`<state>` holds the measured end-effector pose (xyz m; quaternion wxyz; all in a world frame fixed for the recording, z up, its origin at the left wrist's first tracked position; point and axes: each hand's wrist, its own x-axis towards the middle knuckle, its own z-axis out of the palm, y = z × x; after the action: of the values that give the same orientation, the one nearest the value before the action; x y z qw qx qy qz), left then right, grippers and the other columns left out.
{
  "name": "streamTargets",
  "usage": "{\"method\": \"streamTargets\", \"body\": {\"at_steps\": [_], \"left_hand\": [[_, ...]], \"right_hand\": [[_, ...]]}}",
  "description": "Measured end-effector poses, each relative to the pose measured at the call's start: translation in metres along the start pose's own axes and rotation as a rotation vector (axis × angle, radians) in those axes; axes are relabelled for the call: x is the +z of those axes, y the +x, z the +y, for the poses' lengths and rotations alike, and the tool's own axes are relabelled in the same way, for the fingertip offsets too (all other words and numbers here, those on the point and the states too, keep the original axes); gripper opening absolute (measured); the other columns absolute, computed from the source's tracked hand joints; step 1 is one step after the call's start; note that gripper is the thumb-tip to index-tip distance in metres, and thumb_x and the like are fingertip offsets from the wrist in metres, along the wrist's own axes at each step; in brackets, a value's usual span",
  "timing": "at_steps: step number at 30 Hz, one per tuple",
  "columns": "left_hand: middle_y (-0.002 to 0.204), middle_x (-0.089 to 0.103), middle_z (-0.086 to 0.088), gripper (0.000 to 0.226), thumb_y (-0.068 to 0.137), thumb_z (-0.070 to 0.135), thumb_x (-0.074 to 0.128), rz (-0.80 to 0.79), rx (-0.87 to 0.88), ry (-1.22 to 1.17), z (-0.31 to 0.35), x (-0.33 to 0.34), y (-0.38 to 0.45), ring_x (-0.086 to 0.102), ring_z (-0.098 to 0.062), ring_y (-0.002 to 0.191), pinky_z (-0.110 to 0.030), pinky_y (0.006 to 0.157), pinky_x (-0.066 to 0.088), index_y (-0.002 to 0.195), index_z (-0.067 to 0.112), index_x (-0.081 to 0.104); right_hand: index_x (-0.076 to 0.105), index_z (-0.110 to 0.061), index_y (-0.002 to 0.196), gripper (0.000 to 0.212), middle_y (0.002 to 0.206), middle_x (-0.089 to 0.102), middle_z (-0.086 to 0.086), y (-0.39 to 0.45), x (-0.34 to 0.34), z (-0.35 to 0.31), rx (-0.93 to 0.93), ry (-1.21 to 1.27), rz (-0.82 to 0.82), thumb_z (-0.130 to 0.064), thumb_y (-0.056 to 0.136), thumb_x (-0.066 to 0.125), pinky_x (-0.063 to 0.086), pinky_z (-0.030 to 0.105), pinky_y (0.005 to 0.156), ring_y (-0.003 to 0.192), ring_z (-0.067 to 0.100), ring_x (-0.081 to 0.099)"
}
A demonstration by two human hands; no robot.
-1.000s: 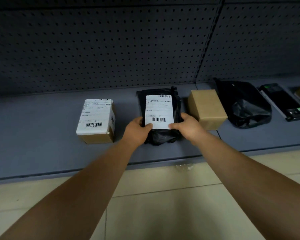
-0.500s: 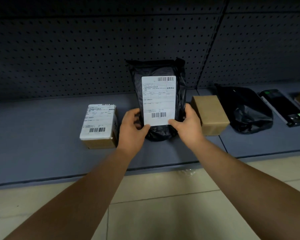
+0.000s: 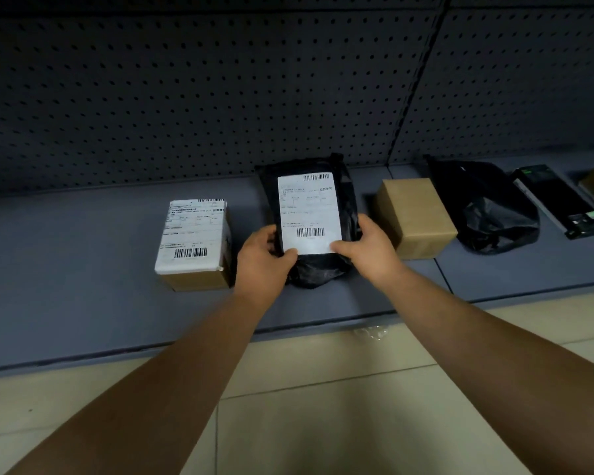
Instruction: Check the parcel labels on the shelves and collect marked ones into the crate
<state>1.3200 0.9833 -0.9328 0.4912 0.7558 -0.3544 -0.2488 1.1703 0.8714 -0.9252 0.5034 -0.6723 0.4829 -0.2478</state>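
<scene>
Lowered from its raised position of half a second ago, the black parcel bag (image 3: 309,228) now tilts back toward the shelf (image 3: 83,303), its white label (image 3: 308,211) facing the camera. Both forearms reach forward from the bottom corners of the frame and converge on the bag's lower end. The left hand (image 3: 262,262) grips the bag's lower left side, thumb lying over the label's bottom left corner, fingers wrapped behind and out of sight. The right hand (image 3: 369,253) grips the lower right side, thumb pressed on the label's bottom right corner, its fingers likewise hidden behind the plastic.

Just left of the left hand stands a cardboard box (image 3: 194,246) with a white label covering its top. Just right of the right hand sits a plain brown box (image 3: 415,217), and beyond it a second black bag (image 3: 487,207) lies slumped on the shelf. Farther right, a flat dark package (image 3: 559,200) lies at an angle, and another item is cut off by the frame's right edge.

Barcodes show on the held label, but its print is too small and blurred to read, so any mark on it cannot be made out. Whether the bag's bottom touches the shelf cannot be told. A perforated back panel (image 3: 220,97) stands behind the hands in deep shadow, and pale floor tiles (image 3: 323,423) spread beneath the forearms.
</scene>
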Motion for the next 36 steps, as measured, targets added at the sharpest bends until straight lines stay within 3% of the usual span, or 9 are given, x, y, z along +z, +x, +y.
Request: {"method": "streamTargets", "body": {"at_steps": [3,7,9,12,16,24,29,32,36], "left_hand": [[0.104,0.066,0.003,0.041,0.084,0.01,0.07,-0.064,-0.049,0.044,-0.007,0.0,0.003,0.057,0.003,0.078,-0.001,0.065,0.041,0.124,0.014,0.061],[0.125,0.056,-0.007,0.049,0.085,0.022,0.069,-0.032,-0.009,0.171,-0.004,0.003,0.005,0.052,-0.02,0.116,-0.027,0.098,0.041,0.131,0.011,0.055],[0.133,0.048,-0.005,0.053,0.087,0.027,0.067,-0.015,0.123,0.224,0.006,0.002,0.003,0.04,-0.021,0.126,-0.026,0.106,0.03,0.135,0.012,0.051],[0.14,0.044,0.0,0.053,0.091,0.03,0.065,-0.098,0.282,0.214,0.029,0.001,-0.003,0.033,-0.015,0.131,-0.02,0.107,0.022,0.139,0.014,0.048],[0.143,0.043,0.004,0.054,0.091,0.033,0.065,-0.219,0.33,0.175,0.068,0.012,-0.014,0.032,-0.012,0.135,-0.012,0.107,0.021,0.14,0.018,0.047],[0.144,0.043,0.0,0.059,0.089,0.034,0.068,-0.283,0.445,0.299,0.089,0.09,-0.008,0.038,-0.019,0.134,-0.036,0.114,0.031,0.141,0.017,0.046],[0.144,0.04,0.0,0.061,0.085,0.028,0.073,-0.223,0.308,0.289,0.099,0.127,-0.004,0.041,-0.016,0.13,-0.038,0.11,0.038,0.14,0.019,0.047],[0.141,0.042,0.0,0.061,0.085,0.026,0.074,-0.185,0.177,0.283,0.109,0.141,-0.014,0.045,-0.014,0.125,-0.037,0.107,0.042,0.139,0.02,0.047],[0.136,0.047,0.001,0.066,0.08,0.017,0.076,-0.144,0.022,0.207,0.116,0.158,-0.02,0.05,-0.015,0.121,-0.036,0.103,0.046,0.139,0.024,0.047]], "right_hand": [[0.057,-0.019,0.11,0.04,0.116,0.067,0.008,0.001,0.004,0.007,0.077,-0.068,-0.011,-0.005,0.077,0.075,0.053,0.04,0.094,0.103,0.023,0.065],[0.058,-0.013,0.122,0.046,0.11,0.065,0.001,-0.002,-0.002,-0.001,0.061,-0.239,0.031,-0.018,0.08,0.077,0.047,0.026,0.083,0.098,0.017,0.061],[0.055,-0.01,0.129,0.053,0.103,0.06,-0.002,-0.006,-0.014,-0.017,-0.021,-0.297,0.1,-0.022,0.082,0.076,0.046,0.027,0.083,0.097,0.017,0.061],[0.054,-0.015,0.133,0.055,0.109,0.057,0.001,-0.021,-0.046,-0.046,-0.094,-0.323,0.159,-0.026,0.083,0.075,0.049,0.031,0.092,0.097,0.017,0.059],[0.059,-0.015,0.13,0.049,0.114,0.054,0.0,-0.051,-0.106,-0.073,-0.181,-0.569,0.097,-0.024,0.084,0.074,0.048,0.03,0.094,0.101,0.013,0.054],[0.054,-0.012,0.135,0.057,0.128,0.051,0.011,-0.019,-0.185,-0.016,-0.387,-0.807,-0.083,-0.031,0.085,0.073,0.042,0.039,0.103,0.121,0.028,0.049],[0.052,-0.015,0.138,0.063,0.132,0.047,0.009,0.018,-0.199,0.001,-0.432,-0.796,-0.205,-0.034,0.082,0.073,0.036,0.04,0.109,0.127,0.028,0.042],[0.052,-0.015,0.138,0.065,0.132,0.044,0.006,0.016,-0.197,0.013,-0.403,-0.707,-0.281,-0.032,0.08,0.075,0.031,0.029,0.112,0.128,0.024,0.039],[0.052,-0.014,0.138,0.065,0.137,0.039,0.006,0.018,-0.198,0.023,-0.39,-0.636,-0.243,-0.025,0.079,0.076,0.027,0.025,0.111,0.128,0.025,0.036]]}}
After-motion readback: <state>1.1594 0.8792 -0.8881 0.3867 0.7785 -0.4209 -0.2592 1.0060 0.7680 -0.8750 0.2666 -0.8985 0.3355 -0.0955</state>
